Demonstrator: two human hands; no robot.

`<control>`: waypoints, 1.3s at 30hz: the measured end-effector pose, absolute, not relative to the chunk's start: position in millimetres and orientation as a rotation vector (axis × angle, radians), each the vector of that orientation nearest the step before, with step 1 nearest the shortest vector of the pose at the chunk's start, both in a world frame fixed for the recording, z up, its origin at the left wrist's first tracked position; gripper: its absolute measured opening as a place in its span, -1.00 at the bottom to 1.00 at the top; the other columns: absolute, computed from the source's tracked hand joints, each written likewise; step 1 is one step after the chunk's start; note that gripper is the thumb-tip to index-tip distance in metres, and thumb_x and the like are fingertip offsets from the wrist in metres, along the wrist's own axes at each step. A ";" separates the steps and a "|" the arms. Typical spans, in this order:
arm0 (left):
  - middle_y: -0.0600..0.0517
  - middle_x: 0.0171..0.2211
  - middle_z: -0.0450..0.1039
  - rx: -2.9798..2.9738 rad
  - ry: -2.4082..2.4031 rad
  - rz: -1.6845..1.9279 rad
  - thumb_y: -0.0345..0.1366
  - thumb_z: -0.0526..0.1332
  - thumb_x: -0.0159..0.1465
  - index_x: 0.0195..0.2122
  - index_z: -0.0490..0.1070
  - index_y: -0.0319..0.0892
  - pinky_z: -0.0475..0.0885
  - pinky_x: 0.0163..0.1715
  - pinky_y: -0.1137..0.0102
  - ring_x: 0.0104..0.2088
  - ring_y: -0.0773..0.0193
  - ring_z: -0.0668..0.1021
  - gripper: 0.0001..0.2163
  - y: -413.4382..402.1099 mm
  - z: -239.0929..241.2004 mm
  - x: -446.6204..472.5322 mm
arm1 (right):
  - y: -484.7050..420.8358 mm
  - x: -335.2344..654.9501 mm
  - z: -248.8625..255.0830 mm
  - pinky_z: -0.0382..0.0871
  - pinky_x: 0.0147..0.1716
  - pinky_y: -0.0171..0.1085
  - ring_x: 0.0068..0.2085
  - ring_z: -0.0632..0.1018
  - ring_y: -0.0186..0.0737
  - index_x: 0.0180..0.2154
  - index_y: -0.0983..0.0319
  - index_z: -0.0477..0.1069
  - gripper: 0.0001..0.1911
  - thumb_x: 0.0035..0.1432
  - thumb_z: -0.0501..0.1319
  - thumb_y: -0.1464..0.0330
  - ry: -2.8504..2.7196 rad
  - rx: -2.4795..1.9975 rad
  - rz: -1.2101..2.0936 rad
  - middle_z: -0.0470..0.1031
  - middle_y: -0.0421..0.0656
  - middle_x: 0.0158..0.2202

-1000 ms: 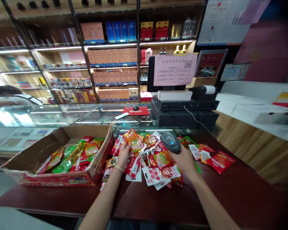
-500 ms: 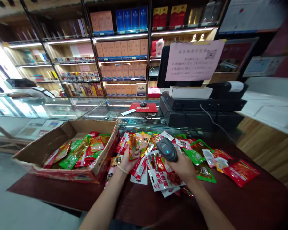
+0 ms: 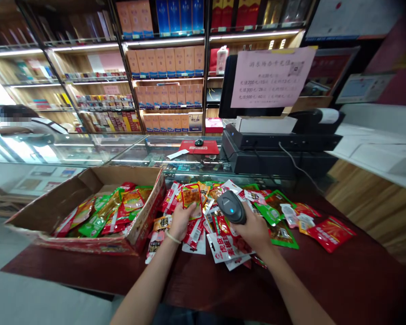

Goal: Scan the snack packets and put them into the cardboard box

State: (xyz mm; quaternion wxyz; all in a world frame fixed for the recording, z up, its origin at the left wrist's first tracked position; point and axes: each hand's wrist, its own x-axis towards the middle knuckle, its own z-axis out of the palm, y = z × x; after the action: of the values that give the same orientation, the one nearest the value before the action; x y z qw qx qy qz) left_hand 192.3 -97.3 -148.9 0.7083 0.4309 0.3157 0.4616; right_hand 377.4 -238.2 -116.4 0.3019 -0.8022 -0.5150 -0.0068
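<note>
My left hand (image 3: pixel 180 221) grips an orange and red snack packet (image 3: pixel 191 197), held upright just above the pile. My right hand (image 3: pixel 253 231) is closed round a dark grey barcode scanner (image 3: pixel 232 206), whose head sits right beside that packet. Under both hands lies a heap of red, green and white snack packets (image 3: pixel 223 246) spread over the dark red counter (image 3: pixel 325 280).
An open cardboard box (image 3: pixel 57 205) with several snack packets stands on the left of the counter. Behind are a glass display case (image 3: pixel 128 155), a till with monitor and pink notice (image 3: pixel 270 76), and stocked shelves. A person sits at far left (image 3: pixel 23 122).
My left hand has lifted the orange packet off the pile and turned it upright. The scanner in my right hand has moved left, closer to the packet. The camera view shifted slightly.
</note>
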 end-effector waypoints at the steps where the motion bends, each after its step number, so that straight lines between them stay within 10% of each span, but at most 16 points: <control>1: -0.12 -0.29 0.59 0.980 0.709 1.037 -0.18 0.44 -0.04 -0.23 0.51 -0.30 0.47 -0.18 0.25 -0.30 0.12 0.61 -0.61 -96.6 -152.5 193.9 | -238.9 375.9 -114.9 0.26 -0.45 -0.30 -0.33 0.59 -0.08 0.07 0.08 0.30 -0.40 -0.05 0.27 0.18 -1.364 -2.106 0.009 0.59 -0.18 -0.34; 18: -0.06 -0.39 0.57 1.125 0.738 1.013 -0.16 0.42 -0.01 -0.28 0.52 -0.30 0.43 -0.29 0.35 -0.38 0.21 0.57 -0.66 -97.3 -157.2 194.1 | -240.7 372.1 -120.3 0.34 -0.30 -0.25 -0.21 0.57 -0.05 0.07 0.06 0.32 -0.42 -0.05 0.27 0.22 -1.492 -1.958 0.145 0.57 -0.19 -0.31; 23: -0.11 -0.11 0.53 1.204 0.764 1.071 -0.25 0.30 0.10 -0.07 0.43 -0.22 0.42 -0.10 0.25 -0.15 0.14 0.56 -0.64 -96.4 -156.8 196.4 | -239.4 373.8 -119.8 0.31 -0.37 -0.27 -0.25 0.58 -0.06 0.09 0.08 0.30 -0.41 -0.02 0.25 0.16 -1.467 -2.010 0.119 0.58 -0.17 -0.27; 31: -0.01 -0.18 0.55 1.983 0.808 1.177 -0.33 0.12 0.25 -0.02 0.40 -0.14 0.45 -0.17 0.36 -0.21 0.20 0.57 -0.73 -108.3 -72.5 152.5 | -231.5 373.2 -116.4 0.31 -0.37 -0.25 -0.24 0.59 -0.01 0.14 0.15 0.27 -0.41 0.06 0.18 0.15 -1.385 -2.059 0.085 0.59 -0.09 -0.27; 39: -0.03 0.12 0.40 2.295 1.194 1.504 -0.40 0.04 0.28 0.16 0.32 -0.09 0.30 0.16 0.20 0.12 0.13 0.44 -0.58 -56.8 -30.6 10.8 | -212.2 345.3 -95.7 0.32 -0.34 -0.28 -0.20 0.58 -0.06 0.12 0.11 0.28 -0.41 0.03 0.23 0.19 -1.384 -1.924 0.041 0.59 -0.12 -0.24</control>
State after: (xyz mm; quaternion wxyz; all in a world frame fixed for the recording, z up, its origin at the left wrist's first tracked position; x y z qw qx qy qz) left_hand 10.8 -56.8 -30.6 0.0747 0.7648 0.3979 0.5011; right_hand 345.3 -212.2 -95.7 0.3760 -0.7521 -0.5411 0.0158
